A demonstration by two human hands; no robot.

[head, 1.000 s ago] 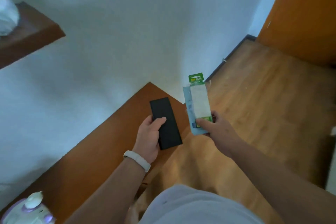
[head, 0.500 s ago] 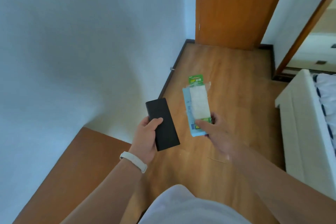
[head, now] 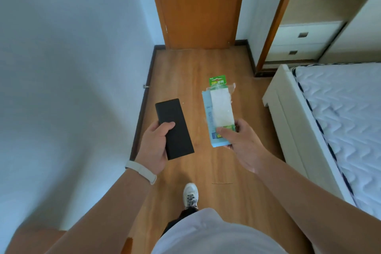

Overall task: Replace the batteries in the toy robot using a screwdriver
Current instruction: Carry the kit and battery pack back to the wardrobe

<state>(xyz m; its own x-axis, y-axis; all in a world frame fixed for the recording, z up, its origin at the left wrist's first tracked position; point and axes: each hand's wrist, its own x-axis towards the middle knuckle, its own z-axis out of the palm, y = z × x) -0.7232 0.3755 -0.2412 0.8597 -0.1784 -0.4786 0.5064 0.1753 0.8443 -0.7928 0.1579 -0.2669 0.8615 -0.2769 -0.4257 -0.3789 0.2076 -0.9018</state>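
Note:
My left hand [head: 154, 146] grips a flat black rectangular case [head: 174, 128] by its lower left side, thumb on top. My right hand [head: 240, 142] pinches the lower end of a battery blister pack [head: 219, 111] with a green header, white backing and a light blue card behind it. Both are held out in front of me over the wooden floor, about a hand's width apart. No toy robot or screwdriver shows in view.
A white wall [head: 72, 68] runs along my left. An orange wooden door [head: 198, 6] stands shut ahead. A white bed with a quilted mattress [head: 340, 119] fills the right, with white drawers [head: 299, 41] beyond it. My shoe [head: 190, 194] steps on the wooden floor [head: 181, 72].
My view has swung right from the desk corner toward the door and bed. Both hands keep their objects in the same hold; a foot now shows stepping forward.

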